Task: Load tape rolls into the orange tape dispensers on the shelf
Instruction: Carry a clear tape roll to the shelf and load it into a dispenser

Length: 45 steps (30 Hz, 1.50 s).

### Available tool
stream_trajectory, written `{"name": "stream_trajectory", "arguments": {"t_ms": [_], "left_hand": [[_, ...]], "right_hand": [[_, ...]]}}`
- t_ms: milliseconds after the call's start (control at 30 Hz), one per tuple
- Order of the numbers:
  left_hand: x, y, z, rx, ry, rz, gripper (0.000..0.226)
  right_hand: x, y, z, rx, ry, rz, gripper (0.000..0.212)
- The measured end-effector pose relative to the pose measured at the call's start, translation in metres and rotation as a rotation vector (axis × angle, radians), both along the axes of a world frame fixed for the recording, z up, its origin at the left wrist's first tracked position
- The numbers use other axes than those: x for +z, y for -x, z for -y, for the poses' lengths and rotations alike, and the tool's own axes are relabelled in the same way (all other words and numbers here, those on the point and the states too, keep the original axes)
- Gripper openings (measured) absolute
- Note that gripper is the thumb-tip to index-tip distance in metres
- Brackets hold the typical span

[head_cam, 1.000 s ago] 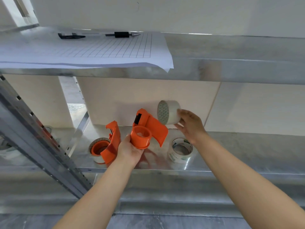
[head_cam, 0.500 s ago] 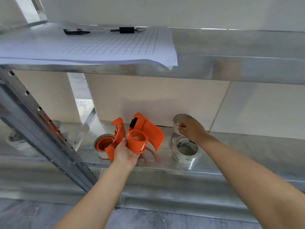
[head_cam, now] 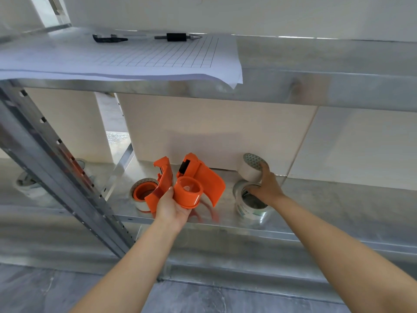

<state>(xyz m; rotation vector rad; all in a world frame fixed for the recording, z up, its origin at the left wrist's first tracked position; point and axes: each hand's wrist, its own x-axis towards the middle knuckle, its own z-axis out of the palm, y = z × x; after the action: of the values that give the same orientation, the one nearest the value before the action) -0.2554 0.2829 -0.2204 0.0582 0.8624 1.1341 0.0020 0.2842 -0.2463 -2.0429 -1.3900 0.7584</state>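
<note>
The tape roll [head_cam: 252, 170], raised beside the empty orange dispenser [head_cam: 191, 188] a second ago, has been lowered to the shelf [head_cam: 338, 204] near its back edge, tilted above a flat roll [head_cam: 250, 205]. The right hand [head_cam: 266, 188] is clenched over both; loading appears postponed. The left hand [head_cam: 173, 206] is grasping the empty dispenser. A loaded dispenser [head_cam: 155, 188] stands just beside it.

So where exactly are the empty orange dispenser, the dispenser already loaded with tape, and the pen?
Empty orange dispenser [head_cam: 188, 192], head view, on its round hub.
Loaded dispenser [head_cam: 143, 192], head view, on the orange core inside its roll.
Pen [head_cam: 178, 37], head view, on its black grip.
</note>
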Motion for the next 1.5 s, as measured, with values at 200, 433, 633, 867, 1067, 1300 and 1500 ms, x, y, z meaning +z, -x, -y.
{"name": "stream_trajectory", "arguments": {"t_ms": [200, 433, 633, 867, 1067, 1300, 1500], "left_hand": [[0.001, -0.005, 0.003, -0.014, 0.017, -0.010, 0.036], [0.002, -0.006, 0.004, -0.022, 0.020, -0.014, 0.037], [0.004, -0.007, 0.004, -0.017, 0.028, -0.004, 0.037], [0.000, -0.006, 0.006, -0.042, 0.030, -0.015, 0.035], [-0.003, -0.003, 0.009, -0.064, 0.000, -0.117, 0.030], [0.013, -0.015, 0.020, -0.225, -0.154, -0.459, 0.034], [0.039, -0.020, 0.030, -0.187, -0.372, -0.388, 0.050]], "right_hand": [[0.002, -0.005, 0.011, 0.107, 0.031, 0.173, 0.096], [0.003, -0.008, 0.020, 0.175, 0.148, 0.200, 0.096], [0.003, -0.006, 0.029, 0.210, 0.185, 0.220, 0.086], [-0.004, -0.007, 0.046, 0.146, 0.036, 0.168, 0.014], [0.011, 0.002, 0.047, -0.088, -0.105, -0.229, 0.014], [0.086, 0.039, 0.029, 0.029, -0.341, -0.453, 0.025], [0.108, 0.080, 0.021, 0.171, -0.305, -0.343, 0.021]]}}
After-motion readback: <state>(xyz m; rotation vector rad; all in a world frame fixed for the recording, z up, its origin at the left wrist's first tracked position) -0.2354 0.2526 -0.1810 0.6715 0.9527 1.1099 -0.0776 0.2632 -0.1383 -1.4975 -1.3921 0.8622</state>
